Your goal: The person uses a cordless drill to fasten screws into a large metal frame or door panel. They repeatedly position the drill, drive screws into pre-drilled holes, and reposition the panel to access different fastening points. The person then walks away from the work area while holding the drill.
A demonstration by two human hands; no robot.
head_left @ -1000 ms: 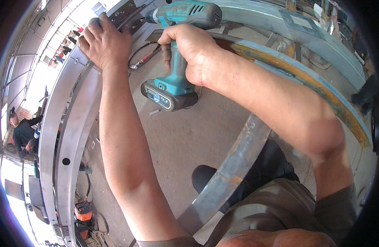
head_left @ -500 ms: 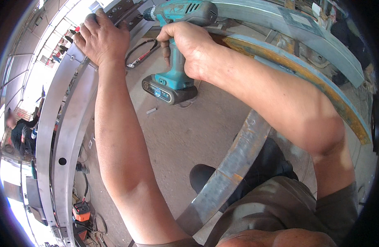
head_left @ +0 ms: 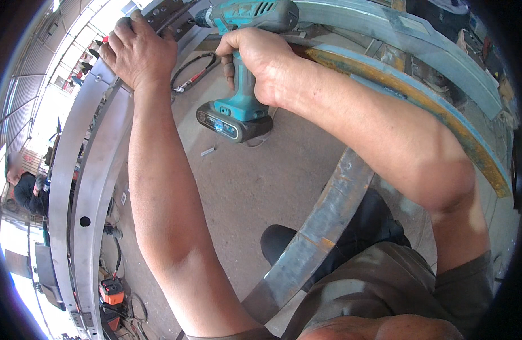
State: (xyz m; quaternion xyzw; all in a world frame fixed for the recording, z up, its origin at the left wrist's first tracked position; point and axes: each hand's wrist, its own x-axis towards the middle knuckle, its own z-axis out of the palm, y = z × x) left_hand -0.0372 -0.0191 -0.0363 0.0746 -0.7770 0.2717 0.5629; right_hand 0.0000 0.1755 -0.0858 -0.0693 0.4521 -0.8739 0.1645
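My right hand is closed round the handle of a teal and black cordless drill, its battery pack hanging below. The drill's chuck points left, toward a dark steel plate with holes. The plate lies at the top end of a long grey steel beam. My left hand grips the beam's upper end, fingers curled over its edge and thumb toward the plate. Whether a bit in the chuck touches the plate I cannot tell.
A flat steel bar crosses in front of my legs. Rusty curved steel and a grey beam lie at the right. A cable with a red part lies beyond my left wrist. A co-worker bends at the far left.
My hands and the drill have hardly moved. The co-worker at the left has shifted posture, and a dark shape has come into view at the upper right.
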